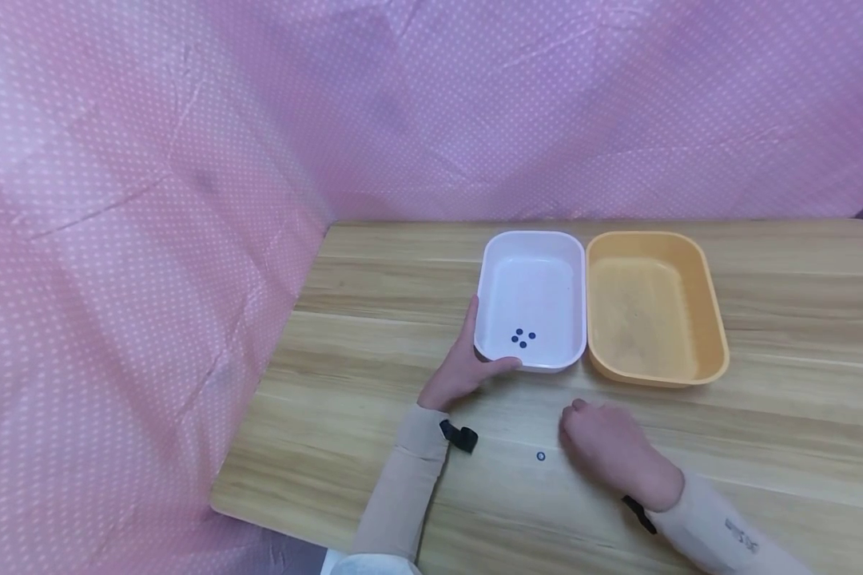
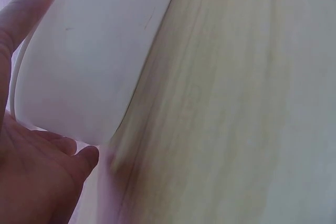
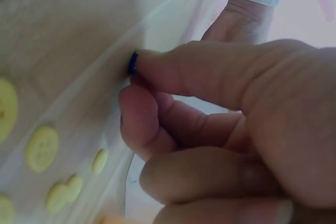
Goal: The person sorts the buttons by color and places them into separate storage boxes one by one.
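My left hand [image 1: 467, 369] holds the near left corner of a white plastic tub [image 1: 584, 319], thumb along the near rim and fingers along the left side. Several dark blue buttons [image 1: 522, 345] lie inside it near that end. In front of the tubs, my right hand [image 1: 611, 447] pinches a small blue button [image 3: 133, 63] between thumb and forefinger, close to the tabletop; in the head view the hand hides that button. Another blue button [image 1: 541, 456] lies on the wood to the left of the right hand.
A yellow-orange tub [image 1: 719, 351] stands against the white tub's right side, with nothing visible inside. Several yellow buttons [image 3: 42, 149] lie on the wooden table [image 1: 345, 359] in the right wrist view. A pink dotted cloth [image 1: 475, 120] hangs behind the table and along its left.
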